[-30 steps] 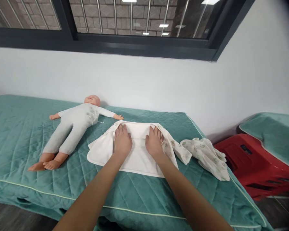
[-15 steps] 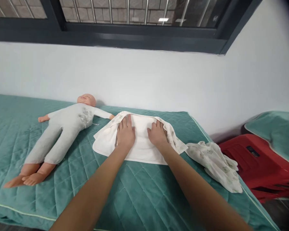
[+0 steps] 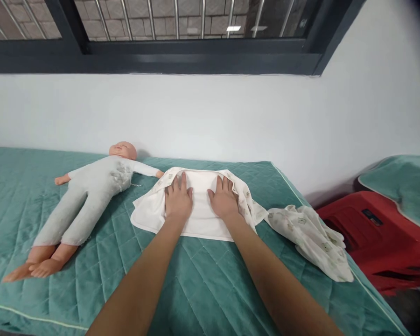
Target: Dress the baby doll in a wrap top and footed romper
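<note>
A small white garment (image 3: 200,205) with patterned edges lies spread on the green quilted bed cover (image 3: 196,284). My left hand (image 3: 178,198) rests flat on its left part, fingers apart and pointing toward the wall. On its right part lies my right hand (image 3: 224,198), palm down, fingers and thumb spread. Both hands hold nothing. A doll (image 3: 98,179) in a pale suit lies on its back to the left, one hand beside the garment's upper left edge. Touching the garment's right corner is a crumpled patterned cloth (image 3: 308,235).
Behind the bed rises a white wall (image 3: 196,116) below a dark window frame (image 3: 196,63) with metal bars. Beyond the bed's right edge stands a red plastic object (image 3: 367,228), partly covered by a green cloth (image 3: 402,182).
My right hand's fingers have stretched out and spread, where they were more bent before. My left hand stays flat on the garment. The camera view has shifted slightly.
</note>
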### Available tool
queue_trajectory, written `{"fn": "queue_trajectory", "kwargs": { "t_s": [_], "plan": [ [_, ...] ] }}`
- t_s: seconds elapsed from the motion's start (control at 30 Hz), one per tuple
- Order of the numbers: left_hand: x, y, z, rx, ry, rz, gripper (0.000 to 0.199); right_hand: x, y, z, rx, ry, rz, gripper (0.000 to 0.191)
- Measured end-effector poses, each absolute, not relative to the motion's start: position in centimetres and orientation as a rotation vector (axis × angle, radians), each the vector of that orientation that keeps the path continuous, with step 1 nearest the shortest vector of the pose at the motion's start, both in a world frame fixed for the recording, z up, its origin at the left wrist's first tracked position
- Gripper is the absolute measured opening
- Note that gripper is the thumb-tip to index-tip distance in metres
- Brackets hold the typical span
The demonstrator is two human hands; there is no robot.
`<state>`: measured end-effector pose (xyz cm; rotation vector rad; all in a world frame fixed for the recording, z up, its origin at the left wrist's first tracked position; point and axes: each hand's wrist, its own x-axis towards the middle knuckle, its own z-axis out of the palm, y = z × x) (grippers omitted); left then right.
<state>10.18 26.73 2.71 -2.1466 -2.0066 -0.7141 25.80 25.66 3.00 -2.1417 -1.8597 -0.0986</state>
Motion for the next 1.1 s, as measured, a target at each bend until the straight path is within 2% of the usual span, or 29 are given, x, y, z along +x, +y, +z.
{"fn": "queue_trajectory", "kwargs": {
  "t_s": [0.1, 0.3, 0.53, 0.67, 0.83, 1.1],
  "plan": [
    [10.0, 26.9, 2.4, -2.135, -1.959, -0.768, 0.057, 25.8, 25.6, 3.0, -2.075, -1.858, -0.14, 0.05],
    [9.8, 27.3, 1.8, -2.333, -1.698, -0.812, 0.031, 26.4, 25.9, 3.1, -1.839, -1.898, -0.165, 0.027],
    [10.0, 27.8, 1.3, -2.534, -1.653, -0.666, 0.043, 26.0, 26.7, 1.8, -1.631, -2.164, -0.003, 0.04],
    [10.2, 28.5, 1.2, -2.597, -1.688, -0.467, 0.054, 26.0, 27.1, 1.1, -1.785, -2.173, 0.001, 0.057],
    [10.5, 30.0, 1.0, -2.637, -1.778, -0.298, 0.06, 25.9, 27.7, 0.9, -1.966, -2.163, 0.095, 0.07],
    [11.1, 29.7, 1.5, -2.59, -1.863, -0.335, 0.062, 24.0, 28.1, 1.8, -2.196, -2.021, 0.16, 0.071]
  ]
}}
